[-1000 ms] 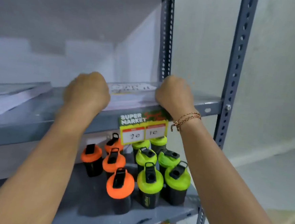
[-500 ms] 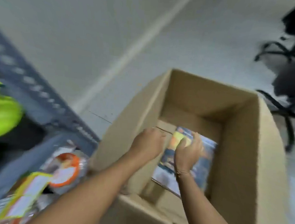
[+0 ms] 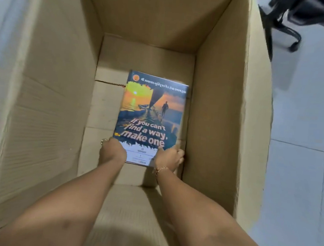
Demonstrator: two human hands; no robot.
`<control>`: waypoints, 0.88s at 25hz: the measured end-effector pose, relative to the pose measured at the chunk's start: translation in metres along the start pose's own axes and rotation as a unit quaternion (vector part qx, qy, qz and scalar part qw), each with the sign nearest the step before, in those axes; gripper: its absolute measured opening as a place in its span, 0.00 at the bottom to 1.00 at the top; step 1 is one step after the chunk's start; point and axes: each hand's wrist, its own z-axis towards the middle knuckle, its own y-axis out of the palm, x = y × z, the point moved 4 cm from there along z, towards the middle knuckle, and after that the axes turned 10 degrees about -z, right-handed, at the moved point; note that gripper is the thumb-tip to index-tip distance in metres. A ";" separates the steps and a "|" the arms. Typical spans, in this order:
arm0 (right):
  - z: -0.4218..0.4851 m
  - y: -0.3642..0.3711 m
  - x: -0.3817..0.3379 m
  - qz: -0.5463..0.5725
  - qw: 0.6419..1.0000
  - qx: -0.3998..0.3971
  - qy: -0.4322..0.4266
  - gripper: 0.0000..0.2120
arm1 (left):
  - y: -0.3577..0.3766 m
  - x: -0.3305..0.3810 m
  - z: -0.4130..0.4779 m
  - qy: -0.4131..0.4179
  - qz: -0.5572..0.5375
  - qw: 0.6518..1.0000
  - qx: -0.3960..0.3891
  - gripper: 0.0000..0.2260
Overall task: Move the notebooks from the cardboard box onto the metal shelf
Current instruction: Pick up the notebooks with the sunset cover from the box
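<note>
I look straight down into a deep cardboard box [image 3: 43, 98]. A notebook [image 3: 152, 112] with a sunset cover and the words "If you can't find a way, make one" lies near the right wall of the box bottom. My left hand [image 3: 111, 151] grips its near left corner. My right hand [image 3: 169, 157] grips its near right corner. Whether more notebooks lie beneath it is hidden. The metal shelf is out of view.
The box walls rise steeply on all sides around my forearms. A black office chair base [image 3: 283, 29] stands on the pale tiled floor [image 3: 300, 153] to the right of the box.
My hands left the notebooks on the shelf, my view swung down to the box, and both hands reached to the bottom and closed on the near edge of the notebook.
</note>
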 end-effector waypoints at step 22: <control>-0.421 -0.204 -0.135 0.534 0.654 0.066 -0.532 0.15 | -0.365 -0.185 -0.340 0.343 -0.239 0.643 0.642 0.17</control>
